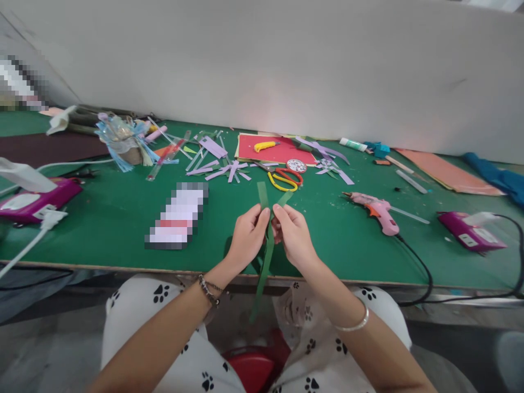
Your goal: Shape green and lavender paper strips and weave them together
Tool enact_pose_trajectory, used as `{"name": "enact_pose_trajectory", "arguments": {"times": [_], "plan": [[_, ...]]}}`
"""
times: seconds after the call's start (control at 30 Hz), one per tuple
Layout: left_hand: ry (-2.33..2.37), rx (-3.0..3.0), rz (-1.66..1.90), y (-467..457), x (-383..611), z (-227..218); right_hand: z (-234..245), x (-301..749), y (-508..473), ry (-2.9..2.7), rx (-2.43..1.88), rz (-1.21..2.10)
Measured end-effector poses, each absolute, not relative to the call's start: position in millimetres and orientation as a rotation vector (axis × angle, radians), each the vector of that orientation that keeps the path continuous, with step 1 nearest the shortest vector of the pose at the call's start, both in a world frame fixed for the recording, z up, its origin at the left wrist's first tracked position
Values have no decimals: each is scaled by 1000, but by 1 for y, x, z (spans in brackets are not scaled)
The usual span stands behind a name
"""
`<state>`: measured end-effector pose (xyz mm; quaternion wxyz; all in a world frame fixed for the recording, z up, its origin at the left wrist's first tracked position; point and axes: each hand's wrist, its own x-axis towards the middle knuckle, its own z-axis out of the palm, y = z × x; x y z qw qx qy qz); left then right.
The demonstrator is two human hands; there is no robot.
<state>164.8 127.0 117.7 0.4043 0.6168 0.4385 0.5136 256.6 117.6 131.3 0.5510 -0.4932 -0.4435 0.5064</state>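
Both my hands meet over the near edge of the green table (pixel 123 218). My left hand (pixel 246 236) and my right hand (pixel 291 232) each pinch long green paper strips (pixel 266 262). Two strip ends stick up past my fingertips, and a long tail hangs down past the table edge towards my lap. Fingers of both hands are closed on the strips.
Yellow-handled scissors (pixel 283 179), a round tape roll (pixel 296 165) and a red sheet (pixel 278 148) with a yellow cutter (pixel 265 146) lie beyond my hands. Lilac paper strips (pixel 221 166) are scattered left of them. A pink glue gun (pixel 374 210) with its cord lies to the right; purple power strips (pixel 470 232) sit at both ends.
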Motion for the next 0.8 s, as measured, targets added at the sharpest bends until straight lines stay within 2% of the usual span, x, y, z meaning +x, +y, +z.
{"name": "enact_pose_trajectory", "arguments": {"times": [0.33,0.57,0.8], "plan": [[1125,1467,1413,125,165,118,130,257,116,-1167,-1139,1144],[984,1489,1271,128,164,119,125,257,117,-1042,-1119,1185],[1067,1547,1315,128,163,117,133,261,116,-1346,-1126,1042]]}}
